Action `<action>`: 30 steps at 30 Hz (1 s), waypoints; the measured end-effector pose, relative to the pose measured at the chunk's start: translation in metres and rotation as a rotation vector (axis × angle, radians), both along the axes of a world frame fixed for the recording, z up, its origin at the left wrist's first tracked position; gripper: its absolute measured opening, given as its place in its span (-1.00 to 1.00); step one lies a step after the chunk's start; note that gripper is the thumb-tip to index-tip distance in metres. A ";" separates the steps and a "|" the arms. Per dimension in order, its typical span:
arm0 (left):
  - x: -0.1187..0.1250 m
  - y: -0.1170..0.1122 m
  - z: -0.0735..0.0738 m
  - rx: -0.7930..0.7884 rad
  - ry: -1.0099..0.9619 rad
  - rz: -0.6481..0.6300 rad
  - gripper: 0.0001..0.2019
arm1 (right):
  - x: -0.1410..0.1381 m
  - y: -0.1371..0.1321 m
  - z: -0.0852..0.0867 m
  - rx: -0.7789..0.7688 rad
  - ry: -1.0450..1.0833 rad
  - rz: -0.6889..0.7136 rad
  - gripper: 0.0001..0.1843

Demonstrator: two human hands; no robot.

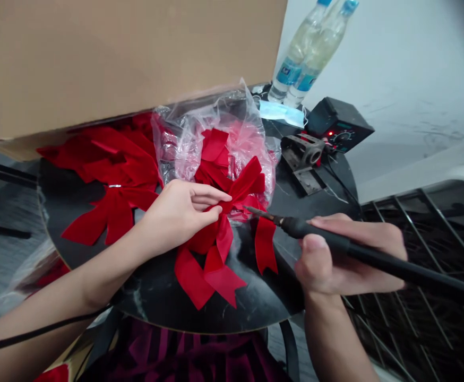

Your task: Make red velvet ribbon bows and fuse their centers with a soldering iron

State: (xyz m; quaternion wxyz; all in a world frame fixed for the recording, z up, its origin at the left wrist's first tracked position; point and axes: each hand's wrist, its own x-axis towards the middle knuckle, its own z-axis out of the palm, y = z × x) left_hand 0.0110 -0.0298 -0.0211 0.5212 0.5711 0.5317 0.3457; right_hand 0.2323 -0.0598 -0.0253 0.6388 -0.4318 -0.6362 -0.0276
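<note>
My right hand [347, 254] grips the black handle of a soldering iron [303, 228], fingers wrapped round it. The iron's thin tip points left and lies close to a red ribbon bow [246, 183]; whether it touches cannot be made out. My left hand [188, 212] pinches the middle of that bow between thumb and fingers. Forked ribbon tails [216, 276] hang from it over the black tabletop. Behind the bow, a clear plastic bag [184, 148] spreads out with more red ribbon in it.
Red bows [112, 201] are heaped at the left of the round black table [152, 297]. At the right stand an iron holder [303, 159], a control box [339, 124] with a red light, a face mask [282, 113] and two bottles [295, 69]. A cardboard box [128, 58] fills the back.
</note>
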 end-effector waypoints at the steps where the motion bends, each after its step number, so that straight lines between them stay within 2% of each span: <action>1: 0.000 0.000 0.000 0.005 0.004 -0.001 -0.73 | -0.002 -0.001 0.000 -0.024 -0.005 0.019 -0.90; 8: 0.001 -0.001 -0.003 0.010 0.002 -0.012 -0.73 | -0.002 -0.005 -0.008 -0.122 -0.189 0.017 -0.88; 13: 0.001 -0.001 -0.004 0.013 0.012 -0.019 -0.72 | -0.003 -0.005 -0.011 -0.104 -0.196 0.099 -0.80; 18: 0.001 -0.001 -0.005 0.019 0.029 -0.028 -0.71 | -0.003 -0.003 -0.014 -0.106 -0.215 0.079 -0.84; 24: 0.002 -0.001 -0.004 0.025 0.047 -0.026 -0.73 | -0.004 -0.002 -0.014 -0.120 -0.186 0.121 -0.79; 30: 0.004 -0.002 -0.004 0.034 0.038 -0.030 -0.72 | -0.004 -0.002 -0.014 -0.170 -0.193 0.087 -0.86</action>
